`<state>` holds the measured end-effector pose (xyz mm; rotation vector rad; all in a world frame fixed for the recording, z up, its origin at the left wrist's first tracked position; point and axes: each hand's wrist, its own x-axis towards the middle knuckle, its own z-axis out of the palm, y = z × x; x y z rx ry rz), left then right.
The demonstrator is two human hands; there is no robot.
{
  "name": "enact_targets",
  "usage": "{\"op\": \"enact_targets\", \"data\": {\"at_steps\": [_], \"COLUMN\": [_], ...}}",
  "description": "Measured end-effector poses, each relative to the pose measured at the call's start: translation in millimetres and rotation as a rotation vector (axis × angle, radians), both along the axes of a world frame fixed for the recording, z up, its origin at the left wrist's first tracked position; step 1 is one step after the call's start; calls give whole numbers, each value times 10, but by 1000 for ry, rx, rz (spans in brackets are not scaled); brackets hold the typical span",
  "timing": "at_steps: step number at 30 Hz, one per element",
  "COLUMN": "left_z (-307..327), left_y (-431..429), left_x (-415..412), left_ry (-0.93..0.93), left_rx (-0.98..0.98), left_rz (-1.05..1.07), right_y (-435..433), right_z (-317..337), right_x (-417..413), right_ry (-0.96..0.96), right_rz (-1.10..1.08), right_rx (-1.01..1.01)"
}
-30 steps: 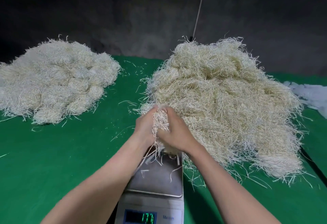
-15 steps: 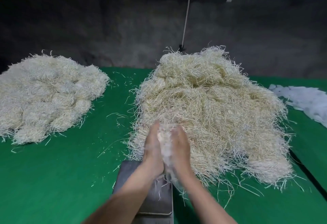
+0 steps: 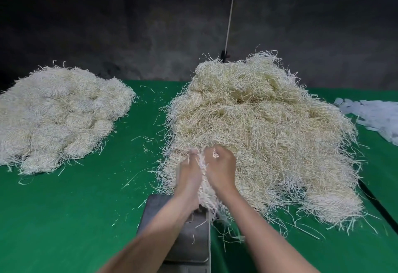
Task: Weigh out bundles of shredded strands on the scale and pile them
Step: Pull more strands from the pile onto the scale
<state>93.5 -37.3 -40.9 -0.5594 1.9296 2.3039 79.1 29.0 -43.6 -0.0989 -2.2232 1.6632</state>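
A large loose heap of pale shredded strands (image 3: 269, 126) lies on the green table, right of centre. At its near edge my left hand (image 3: 189, 178) and my right hand (image 3: 221, 169) are pressed together, gripping a bundle of strands (image 3: 205, 195) between them; its ends hang down over the scale. The grey scale (image 3: 189, 238) stands at the bottom centre, its pan partly hidden by my forearms and its display out of frame. A pile of weighed bundles (image 3: 60, 117) sits at the left.
The green table surface (image 3: 75, 218) stretches wide between the two heaps, with stray strands scattered on it. White sheet-like material (image 3: 374, 117) lies at the far right edge. A dark wall and a thin white cord (image 3: 230, 12) stand behind the table.
Both hands have stayed clasped around the bundle at the heap's near edge. The view has tilted up, so the scale's display has dropped out of frame.
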Motion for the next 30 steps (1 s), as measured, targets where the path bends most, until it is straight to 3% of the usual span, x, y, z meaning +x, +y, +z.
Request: {"op": "enact_targets", "data": {"at_steps": [2, 6, 7, 8, 9, 10, 11, 12, 15, 16, 17, 19, 21, 23, 26, 30], "left_z": [46, 38, -35, 50, 6, -14, 19, 82, 90, -3, -48, -114, -21, 19, -47, 28], "left_y": [-70, -249, -167, -76, -116, -88, -47, -7, -268, -219, -134, 52, -15, -149, -88, -78], "left_x": [-87, -279, -256, -182, -69, -98, -116, -142, -1, 53, 102, 137, -79, -293, -109, -33], "left_ry": [-25, 178, 171, 8, -1, -28, -155, -88, 281, 323, 247, 97, 20, -44, -66, -15], "left_rx": [19, -60, -30, -22, -328, -251, 200, 252, -36, -192, -187, -1, 201, 193, 187, 4], "left_rz": [-17, 80, 58, 40, 50, 120, -25, -191, -158, -156, -192, -152, 39, 231, 169, 35], "right_y": [-19, -45, -58, -73, -91, -84, -43, 52, 344, 362, 328, 164, -74, -246, -97, -85], "right_z": [-24, -87, -59, -44, -15, -4, 20, 7, 30, 44, 49, 5, -146, -326, -262, -198], "right_x": [37, 128, 126, 125, 127, 92, 27, -80, -270, -285, -304, -267, -50, 190, 59, 83], "right_ry": [-31, -80, -78, -80, -101, -129, -145, -176, -387, -424, -417, -255, -40, 24, -7, -4], "right_rz": [35, 274, 293, 309, 309, 282, 219, 128, -94, -121, -135, -144, -95, -4, 31, 0], "right_rx": [-47, -362, -312, -208, -103, -52, -74, -119, -377, -459, -492, -296, 98, 366, 310, 122]}}
